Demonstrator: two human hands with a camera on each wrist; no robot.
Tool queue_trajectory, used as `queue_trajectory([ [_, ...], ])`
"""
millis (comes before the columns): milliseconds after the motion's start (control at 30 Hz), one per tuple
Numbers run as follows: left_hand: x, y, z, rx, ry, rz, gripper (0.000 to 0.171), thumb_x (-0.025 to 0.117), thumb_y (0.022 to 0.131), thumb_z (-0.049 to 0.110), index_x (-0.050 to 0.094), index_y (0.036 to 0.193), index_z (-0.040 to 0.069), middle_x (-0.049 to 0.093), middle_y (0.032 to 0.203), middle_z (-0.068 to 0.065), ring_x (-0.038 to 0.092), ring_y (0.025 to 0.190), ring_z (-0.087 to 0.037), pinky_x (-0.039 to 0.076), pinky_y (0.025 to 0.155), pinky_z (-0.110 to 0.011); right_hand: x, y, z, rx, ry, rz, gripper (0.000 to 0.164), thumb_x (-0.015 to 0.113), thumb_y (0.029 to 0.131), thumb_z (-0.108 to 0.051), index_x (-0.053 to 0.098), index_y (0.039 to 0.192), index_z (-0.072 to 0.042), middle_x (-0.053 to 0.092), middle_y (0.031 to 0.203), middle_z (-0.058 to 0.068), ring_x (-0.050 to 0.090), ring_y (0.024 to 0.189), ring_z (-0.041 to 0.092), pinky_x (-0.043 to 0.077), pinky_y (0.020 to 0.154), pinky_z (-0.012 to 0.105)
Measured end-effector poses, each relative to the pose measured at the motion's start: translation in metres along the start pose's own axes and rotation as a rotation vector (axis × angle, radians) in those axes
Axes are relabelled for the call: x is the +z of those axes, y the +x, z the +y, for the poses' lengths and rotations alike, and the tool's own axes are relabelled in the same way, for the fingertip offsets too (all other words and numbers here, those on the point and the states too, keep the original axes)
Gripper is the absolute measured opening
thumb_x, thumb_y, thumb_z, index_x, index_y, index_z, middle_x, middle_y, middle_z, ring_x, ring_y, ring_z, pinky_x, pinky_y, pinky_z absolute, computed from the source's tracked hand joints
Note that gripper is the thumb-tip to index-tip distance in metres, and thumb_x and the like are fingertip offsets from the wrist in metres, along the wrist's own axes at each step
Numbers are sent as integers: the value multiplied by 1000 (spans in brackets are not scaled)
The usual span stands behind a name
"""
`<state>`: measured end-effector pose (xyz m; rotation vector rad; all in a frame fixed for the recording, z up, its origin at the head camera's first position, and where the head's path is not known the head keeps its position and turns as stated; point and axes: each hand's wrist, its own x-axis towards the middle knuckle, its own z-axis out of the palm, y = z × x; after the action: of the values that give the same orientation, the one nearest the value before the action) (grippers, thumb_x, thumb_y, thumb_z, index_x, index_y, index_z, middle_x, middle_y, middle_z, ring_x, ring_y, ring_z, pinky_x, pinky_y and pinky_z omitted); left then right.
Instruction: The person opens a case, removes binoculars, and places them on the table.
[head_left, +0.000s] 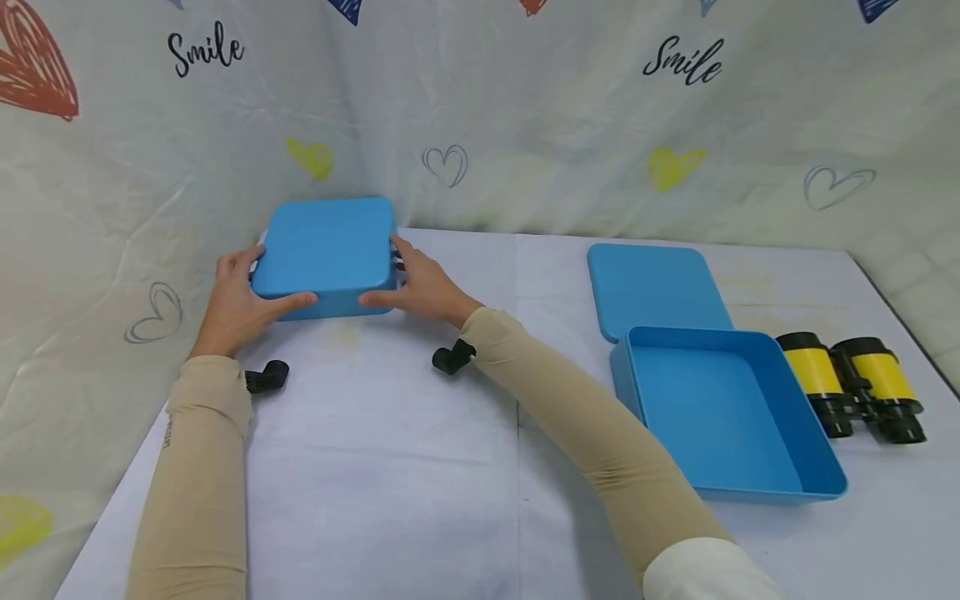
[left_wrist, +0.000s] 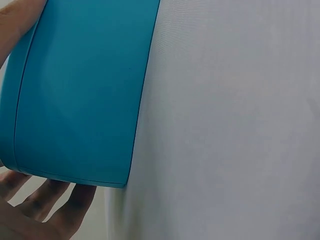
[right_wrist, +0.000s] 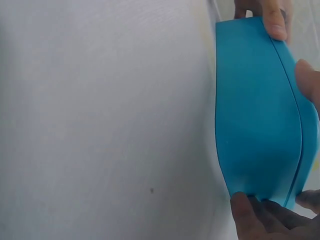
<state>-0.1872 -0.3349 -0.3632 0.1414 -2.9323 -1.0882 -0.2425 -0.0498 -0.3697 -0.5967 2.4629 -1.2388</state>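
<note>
A lidded blue box (head_left: 330, 246) sits at the far left of the white table, with its lid on. My left hand (head_left: 242, 304) holds its left side, thumb along the front and fingers around the end. On the opposite side my right hand (head_left: 427, 285) grips the right end, its thumb at the front corner. In the left wrist view, the seam between lid and body runs along the box (left_wrist: 85, 95), with several fingers (left_wrist: 72, 212) under its end. The right wrist view shows both hands at the ends of the box (right_wrist: 257, 110).
To the right stands an open blue box (head_left: 735, 408) with nothing inside. A flat blue lid (head_left: 656, 287) lies behind it. Black and yellow binoculars (head_left: 855, 387) rest at its right. A printed cloth (head_left: 525, 108) hangs behind the table (head_left: 382, 467).
</note>
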Motion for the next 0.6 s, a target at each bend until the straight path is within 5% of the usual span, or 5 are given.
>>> queue_trajectory([
  [600, 0, 2, -2, -26, -15, -46, 125, 77, 84, 63, -2, 168, 16, 4, 173, -26, 21, 153, -55, 25, 120, -75, 5, 1, -8, 57, 5, 37, 112, 78, 88, -54, 7, 167, -18, 32, 170, 6, 38, 155, 23, 41, 124, 44],
])
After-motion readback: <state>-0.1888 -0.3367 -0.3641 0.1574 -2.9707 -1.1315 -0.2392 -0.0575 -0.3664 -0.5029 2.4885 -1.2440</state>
